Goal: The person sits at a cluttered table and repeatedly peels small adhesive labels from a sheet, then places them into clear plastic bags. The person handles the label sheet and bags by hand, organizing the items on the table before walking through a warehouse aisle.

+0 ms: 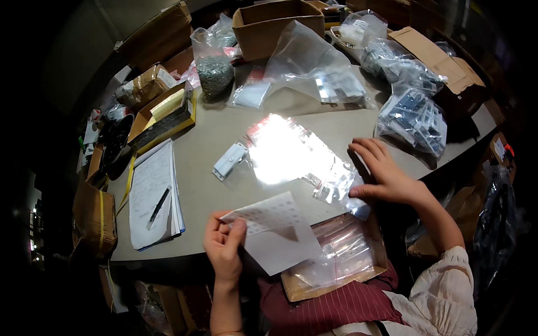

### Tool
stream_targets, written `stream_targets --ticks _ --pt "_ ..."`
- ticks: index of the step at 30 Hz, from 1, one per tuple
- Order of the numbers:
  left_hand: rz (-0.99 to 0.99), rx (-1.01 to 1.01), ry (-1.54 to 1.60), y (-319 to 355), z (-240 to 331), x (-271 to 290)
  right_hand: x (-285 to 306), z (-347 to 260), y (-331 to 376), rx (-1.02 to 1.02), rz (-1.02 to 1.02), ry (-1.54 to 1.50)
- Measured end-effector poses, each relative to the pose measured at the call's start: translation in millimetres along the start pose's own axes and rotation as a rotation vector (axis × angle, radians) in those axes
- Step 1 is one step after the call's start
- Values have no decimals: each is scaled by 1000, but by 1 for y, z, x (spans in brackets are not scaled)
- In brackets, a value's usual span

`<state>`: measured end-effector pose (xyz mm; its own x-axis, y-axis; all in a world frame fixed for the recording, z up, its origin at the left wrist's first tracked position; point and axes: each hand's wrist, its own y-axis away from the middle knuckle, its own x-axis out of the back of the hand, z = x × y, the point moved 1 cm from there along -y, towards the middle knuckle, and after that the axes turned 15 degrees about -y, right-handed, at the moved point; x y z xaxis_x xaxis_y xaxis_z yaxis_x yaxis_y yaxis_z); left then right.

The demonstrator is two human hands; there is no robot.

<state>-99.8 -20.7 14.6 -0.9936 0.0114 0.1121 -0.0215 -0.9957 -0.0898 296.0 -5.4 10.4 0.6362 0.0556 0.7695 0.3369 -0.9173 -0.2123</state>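
My left hand (224,246) pinches a white sheet of small printed labels (277,238) by its left edge, thumb on top. The sheet tilts over the table's front edge and partly covers a cardboard box of clear zip bags (342,255) on my lap. Fingers apart, my right hand (384,173) reaches to the right end of a spread of clear zip bags (333,182). Whether it touches them I cannot tell. Strong glare hides the middle of that spread. Left of it, a small white plastic part (229,161) lies on or in a clear bag.
A notebook (148,196) with a black pen (159,207) lies at the left. Farther back stand a bag of small metal pieces (214,75) and an open cardboard box (277,28). Bagged dark-and-white parts (413,120) sit at the right.
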Motion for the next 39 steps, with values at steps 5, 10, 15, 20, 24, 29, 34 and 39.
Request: stream_targets --ticks 5,10,15,20,24,29,34,39 --pt "-17 -12 3 -7 0 0 -15 -50 43 89 42 -57" --pt "-90 -8 24 -6 3 -11 -16 -84 58 161 11 -121" --pt "-166 -9 -50 -9 2 -20 -11 -74 40 285 91 -132" --pt "-206 12 -72 -6 7 -21 -41 -62 11 416 26 154" --pt "-223 28 -56 -7 3 -23 -40 -53 -3 320 223 -50" --pt "-255 5 -61 -2 1 -38 -43 -70 -11 239 -24 -617" --pt "-247 -22 -50 -7 4 -50 -47 -63 -16 74 -97 -753" --pt "-195 -30 -124 -10 12 -53 -44 -60 -15 -51 -91 -956"
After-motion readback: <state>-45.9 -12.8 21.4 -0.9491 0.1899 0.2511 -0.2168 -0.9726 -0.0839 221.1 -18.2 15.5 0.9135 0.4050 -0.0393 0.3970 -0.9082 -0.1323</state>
